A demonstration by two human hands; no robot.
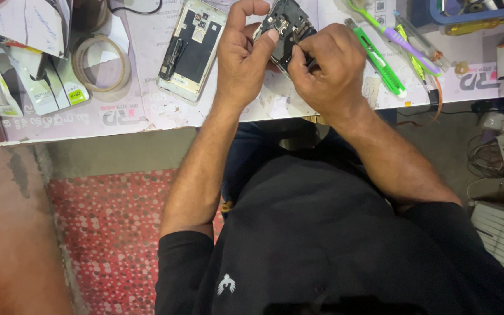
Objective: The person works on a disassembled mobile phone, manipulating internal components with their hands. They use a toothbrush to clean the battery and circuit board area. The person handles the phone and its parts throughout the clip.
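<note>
1. The left hand [241,58] holds a black opened phone body with bare circuit parts [285,26] above the far part of the desk [147,116]; its grip is clenched on the left side of the body, and the thumb presses on the top face.
2. The right hand [329,67] grasps the same black body from the right and lower side; its fingers are curled tight on it, so this grip is also clenched on the phone body.
3. A white rectangular phone back frame with dark inner parts [192,49] lies flat on the desk, just beside the left hand, on its left.
4. A beige ring of adhesive tape [101,63] lies further to the left, near some printed packets [48,87] at the left edge of the desk.
5. A green plastic utility knife [375,58] lies to the right of the right hand, and a green and purple toothbrush [395,35] lies beside it.
6. A yellow-handled screwdriver [476,26] lies near the far right corner of the desk.
</note>
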